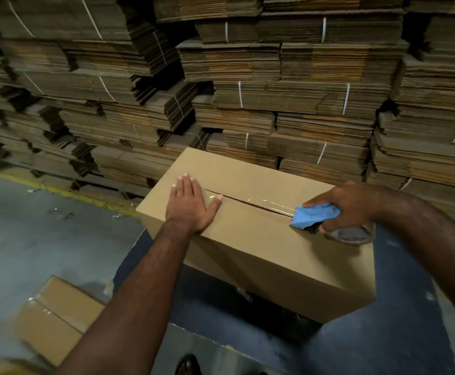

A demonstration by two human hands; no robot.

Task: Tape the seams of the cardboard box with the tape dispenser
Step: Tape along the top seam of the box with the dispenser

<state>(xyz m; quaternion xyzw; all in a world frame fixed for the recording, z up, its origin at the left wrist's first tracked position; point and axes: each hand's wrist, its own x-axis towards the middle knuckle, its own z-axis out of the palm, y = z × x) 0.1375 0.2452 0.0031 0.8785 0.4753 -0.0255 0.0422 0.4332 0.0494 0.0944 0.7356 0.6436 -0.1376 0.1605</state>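
Closest to the viewer, two bare forearms reach out over a closed cardboard box [261, 239] resting on a dark table [383, 342]. The left hand [191, 204] lies flat and open on the lid, likely pinning the flaps shut. The right hand [350, 204] grips a blue tape dispenser [314, 216] pressed onto the center seam [250, 203], where clear tape [275, 207] stretches between the hands. Another taped box [56, 318] sits on the floor to the left. Behind, bundled flat cardboard [275, 85] is stacked high.

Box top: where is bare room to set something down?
Free: the brown cardboard box top's far strip beyond the seam, and its near strip between the flat left hand and the blue tape dispenser in the right hand.
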